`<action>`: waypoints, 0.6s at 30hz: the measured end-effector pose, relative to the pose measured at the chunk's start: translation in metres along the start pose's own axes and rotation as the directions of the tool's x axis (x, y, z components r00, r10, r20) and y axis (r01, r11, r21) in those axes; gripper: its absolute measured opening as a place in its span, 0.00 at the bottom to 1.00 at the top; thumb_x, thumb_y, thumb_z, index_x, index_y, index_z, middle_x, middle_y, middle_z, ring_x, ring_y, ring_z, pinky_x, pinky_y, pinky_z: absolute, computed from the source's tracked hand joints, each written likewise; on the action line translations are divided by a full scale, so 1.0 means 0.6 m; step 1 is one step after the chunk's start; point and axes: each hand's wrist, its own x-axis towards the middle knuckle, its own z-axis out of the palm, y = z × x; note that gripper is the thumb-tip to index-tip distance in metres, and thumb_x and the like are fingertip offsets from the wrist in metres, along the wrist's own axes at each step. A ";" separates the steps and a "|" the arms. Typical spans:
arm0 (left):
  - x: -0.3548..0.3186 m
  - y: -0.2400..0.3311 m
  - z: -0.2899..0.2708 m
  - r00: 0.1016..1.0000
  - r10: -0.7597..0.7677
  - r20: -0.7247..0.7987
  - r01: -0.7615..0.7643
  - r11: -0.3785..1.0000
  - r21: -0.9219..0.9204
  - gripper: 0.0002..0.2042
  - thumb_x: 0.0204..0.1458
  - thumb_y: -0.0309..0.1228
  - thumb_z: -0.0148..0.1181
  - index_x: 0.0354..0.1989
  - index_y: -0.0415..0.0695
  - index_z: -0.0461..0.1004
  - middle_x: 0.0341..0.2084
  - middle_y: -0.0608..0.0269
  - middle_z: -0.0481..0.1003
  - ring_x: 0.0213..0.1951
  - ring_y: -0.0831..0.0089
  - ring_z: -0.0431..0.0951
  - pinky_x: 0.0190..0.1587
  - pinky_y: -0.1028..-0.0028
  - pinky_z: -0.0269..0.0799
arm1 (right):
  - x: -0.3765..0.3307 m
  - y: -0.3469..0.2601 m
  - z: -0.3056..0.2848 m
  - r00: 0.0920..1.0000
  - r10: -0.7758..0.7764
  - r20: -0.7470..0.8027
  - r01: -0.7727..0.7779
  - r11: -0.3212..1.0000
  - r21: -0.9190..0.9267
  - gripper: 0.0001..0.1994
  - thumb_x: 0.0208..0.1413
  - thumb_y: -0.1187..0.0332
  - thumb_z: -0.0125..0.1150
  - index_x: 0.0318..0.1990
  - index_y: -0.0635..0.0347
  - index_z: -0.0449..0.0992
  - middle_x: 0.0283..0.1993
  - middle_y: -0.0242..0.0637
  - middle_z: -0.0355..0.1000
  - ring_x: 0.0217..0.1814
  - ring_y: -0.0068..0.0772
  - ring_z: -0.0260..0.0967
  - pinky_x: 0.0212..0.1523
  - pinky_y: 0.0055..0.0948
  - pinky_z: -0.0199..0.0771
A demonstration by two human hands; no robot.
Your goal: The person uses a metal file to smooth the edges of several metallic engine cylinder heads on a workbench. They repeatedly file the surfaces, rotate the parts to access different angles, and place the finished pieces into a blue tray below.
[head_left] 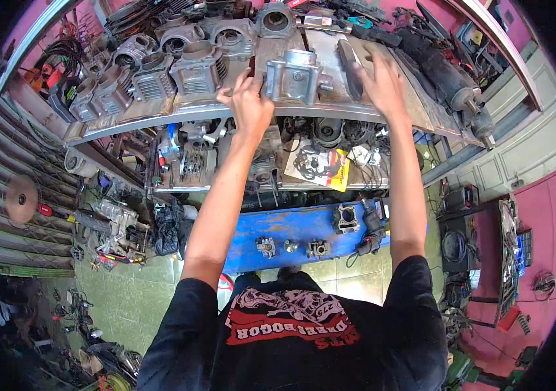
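Note:
A grey metal engine cylinder block (295, 79) with a round collar on top is at the front edge of the upper shelf. My left hand (250, 107) is closed at its left side, with curled fingers and the thumb side against the block's edge; the exact grip is partly hidden. To the right of the block, my right hand (384, 85) is spread over the shelf, fingers apart and nothing in them. Its thumb is next to a long dark flat bar (349, 70); I cannot tell whether they touch.
Several finned cylinder blocks (198, 68) line the wooden shelf (421, 107) at left. Dark exhaust mufflers (444, 72) lie at right. Below, a lower shelf holds a yellow-and-red packet (340, 171) and loose parts. A blue bench (245, 228) carries carburetor-like parts (265, 247) and another block (346, 218).

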 end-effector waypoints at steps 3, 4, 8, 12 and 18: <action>0.001 -0.009 0.002 0.998 0.023 -0.053 -0.022 1.000 0.022 0.12 0.44 0.24 0.59 0.38 0.43 0.82 0.36 0.60 0.82 0.56 0.64 0.76 0.56 0.48 0.50 | -0.029 -0.124 -0.056 0.978 -0.175 0.115 0.145 0.963 0.228 0.41 0.51 0.35 0.64 0.68 0.48 0.68 0.62 0.42 0.73 0.70 0.46 0.62 0.66 0.60 0.54; 0.002 -0.009 0.003 0.998 0.029 -0.052 -0.027 0.999 0.037 0.12 0.44 0.24 0.59 0.38 0.43 0.82 0.36 0.60 0.82 0.57 0.64 0.76 0.56 0.48 0.50 | -0.044 -0.152 -0.058 0.969 -0.231 0.084 0.218 0.966 0.139 0.41 0.47 0.37 0.68 0.66 0.49 0.70 0.60 0.40 0.74 0.68 0.46 0.63 0.65 0.61 0.54; 0.006 -0.004 0.000 0.999 0.027 -0.039 -0.026 1.000 0.012 0.12 0.46 0.25 0.60 0.39 0.44 0.82 0.38 0.61 0.82 0.57 0.64 0.75 0.56 0.47 0.51 | -0.067 -0.194 -0.043 0.928 -0.373 -0.021 0.370 0.925 -0.086 0.40 0.33 0.48 0.79 0.58 0.49 0.74 0.52 0.34 0.77 0.64 0.45 0.65 0.62 0.63 0.53; 0.035 0.005 -0.054 0.935 -0.041 0.353 0.023 0.998 0.057 0.20 0.49 0.28 0.63 0.54 0.43 0.79 0.55 0.54 0.78 0.64 0.61 0.70 0.61 0.49 0.51 | -0.073 -0.184 -0.033 0.913 -0.397 -0.092 0.389 0.916 -0.095 0.38 0.28 0.56 0.80 0.54 0.49 0.74 0.49 0.33 0.77 0.61 0.45 0.65 0.63 0.65 0.52; 0.080 0.027 -0.128 0.881 0.211 0.423 -0.203 0.977 -0.063 0.39 0.40 0.40 0.76 0.64 0.44 0.68 0.65 0.52 0.67 0.71 0.61 0.60 0.64 0.47 0.49 | -0.084 -0.176 -0.009 0.895 -0.427 -0.130 0.429 0.903 -0.016 0.38 0.27 0.59 0.80 0.55 0.49 0.74 0.50 0.33 0.77 0.61 0.45 0.65 0.65 0.63 0.51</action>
